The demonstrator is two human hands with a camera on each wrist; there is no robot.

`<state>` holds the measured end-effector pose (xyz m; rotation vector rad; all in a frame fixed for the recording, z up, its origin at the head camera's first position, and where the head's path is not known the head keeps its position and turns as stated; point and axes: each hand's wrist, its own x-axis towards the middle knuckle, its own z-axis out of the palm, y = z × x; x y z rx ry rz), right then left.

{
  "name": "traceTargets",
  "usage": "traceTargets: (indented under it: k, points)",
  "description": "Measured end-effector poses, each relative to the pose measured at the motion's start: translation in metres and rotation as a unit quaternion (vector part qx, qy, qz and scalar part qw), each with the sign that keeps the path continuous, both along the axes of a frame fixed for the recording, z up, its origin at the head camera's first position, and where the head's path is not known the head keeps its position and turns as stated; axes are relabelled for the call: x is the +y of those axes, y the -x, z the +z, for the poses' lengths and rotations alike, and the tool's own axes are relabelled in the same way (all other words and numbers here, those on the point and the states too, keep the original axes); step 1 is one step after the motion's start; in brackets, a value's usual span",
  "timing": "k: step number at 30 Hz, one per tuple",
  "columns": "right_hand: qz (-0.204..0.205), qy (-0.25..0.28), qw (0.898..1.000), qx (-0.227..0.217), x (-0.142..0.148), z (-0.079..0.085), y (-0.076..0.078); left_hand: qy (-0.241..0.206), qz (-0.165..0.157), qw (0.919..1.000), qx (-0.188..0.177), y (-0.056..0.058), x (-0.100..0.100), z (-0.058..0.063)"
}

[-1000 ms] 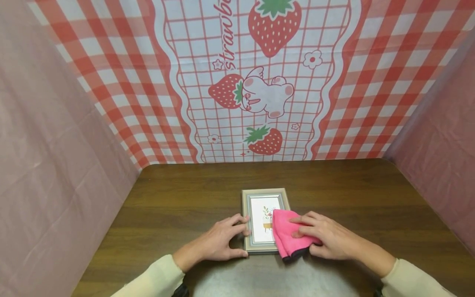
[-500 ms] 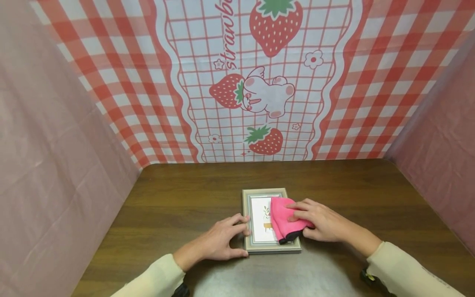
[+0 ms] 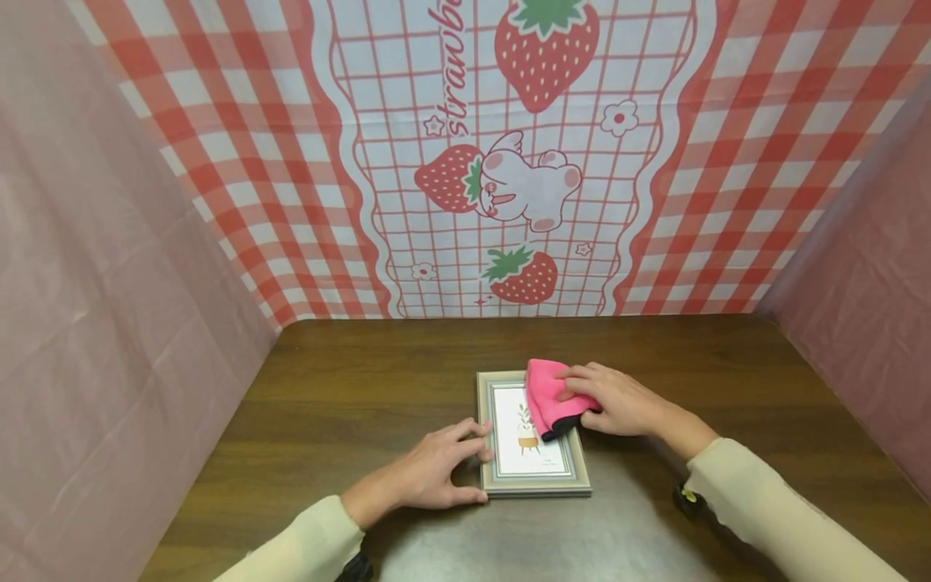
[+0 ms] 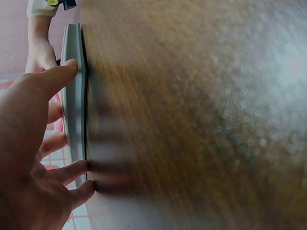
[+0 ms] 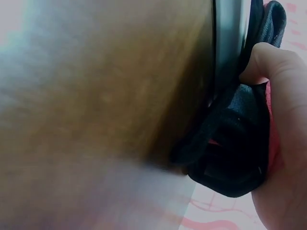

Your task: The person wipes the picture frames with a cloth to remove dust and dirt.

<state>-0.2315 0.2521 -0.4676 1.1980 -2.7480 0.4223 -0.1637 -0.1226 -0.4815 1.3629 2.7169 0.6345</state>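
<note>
A picture frame point(image 3: 534, 487) with a pale moulded border and a plant print lies flat on the table. My left hand point(image 3: 440, 467) touches its left side in the head view, fingers spread along the edge and thumb at the near left corner. In the left wrist view the thumb presses the frame's side point(image 4: 74, 105), and the lower fingertips meet the table. My right hand point(image 3: 618, 400) grips a folded pink cloth point(image 3: 549, 396) with black edging, which covers the frame's upper right part. Up close in the right wrist view, the thumb pinches the cloth's black edging point(image 5: 244, 105).
The brown wooden table point(image 3: 349, 388) extends around the frame on all sides. A red-and-white strawberry cloth point(image 3: 465, 162) hangs behind its far edge. Pink curtains point(image 3: 131, 283) stand at the left and right.
My right hand has moved the pink cloth up and slightly left over the frame, from its lower right to its upper right, uncovering the lower right corner. My left hand stays put.
</note>
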Motion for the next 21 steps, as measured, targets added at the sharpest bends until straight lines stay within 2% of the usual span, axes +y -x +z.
traceTargets:
  k: [6,21]
  points:
    - [-0.009,0.003,1.000,-0.016,-0.0022,0.0008,0.0093,-0.002,0.002,0.9999,-0.010,0.0009,0.0007,-0.0001]
    - [-0.020,0.002,0.999,-0.031,-0.0039,0.0000,0.0059,0.006,0.011,0.9996,-0.026,-0.0008,0.0022,0.0005]
